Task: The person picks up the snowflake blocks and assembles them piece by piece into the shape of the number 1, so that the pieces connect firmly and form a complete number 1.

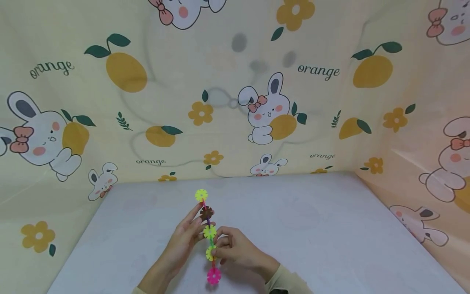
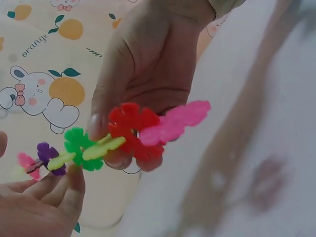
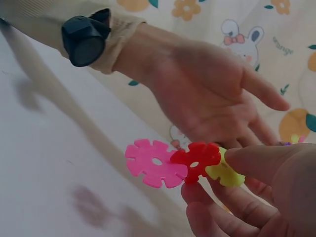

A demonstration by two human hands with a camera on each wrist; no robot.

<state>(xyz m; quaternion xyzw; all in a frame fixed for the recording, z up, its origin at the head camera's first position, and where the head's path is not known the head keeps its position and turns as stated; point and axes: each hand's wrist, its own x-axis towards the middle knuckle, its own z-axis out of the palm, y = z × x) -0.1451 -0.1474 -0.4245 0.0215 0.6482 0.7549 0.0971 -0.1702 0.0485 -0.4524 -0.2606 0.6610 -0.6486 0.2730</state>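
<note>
Several slotted plastic snowflake discs are joined edge to edge in a chain, pointing away from me in the head view. A pink disc [image 1: 214,276] ends it nearest me, then come a red disc [image 3: 195,160], a yellow disc [image 3: 224,170] and a green disc [image 2: 81,148]. Further along are another yellow disc [image 1: 209,232], purple, brown and pink ones, and a yellow disc [image 1: 201,195] at the far end. My right hand [image 1: 236,250] pinches the yellow disc beside the red one. My left hand [image 1: 183,237] supports the farther part on extended fingers, its thumb apart in the left wrist view.
A white tabletop [image 1: 312,237] lies under both hands. Behind it and at the sides hangs a cream cloth [image 1: 227,134] printed with rabbits and oranges. A dark wrist camera [image 3: 88,42] sits on the left sleeve.
</note>
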